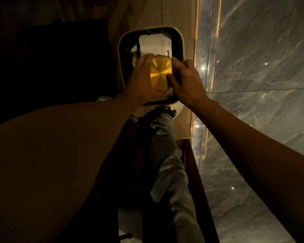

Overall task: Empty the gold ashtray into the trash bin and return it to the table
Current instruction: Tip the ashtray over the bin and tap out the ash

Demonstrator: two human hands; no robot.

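The round gold ashtray [159, 72] is turned upside down, its shiny brushed base facing me, right over the open trash bin [120, 50]. My left hand [140, 79] grips its left edge. My right hand [186, 81] presses fingers against its right side and base. The bin is a rounded rectangle with a pale rim and a dark liner, and white paper waste [153, 43] lies inside. The ashtray's inside and its contents are hidden from me.
The bin stands on a light wooden floor beside a glossy grey marble wall [253, 67] with a lit gold strip [197, 41]. Dark furniture [51, 58] fills the left. My grey-trousered leg [167, 155] and shoe reach toward the bin, and a dark wooden edge [197, 181] runs along the wall.
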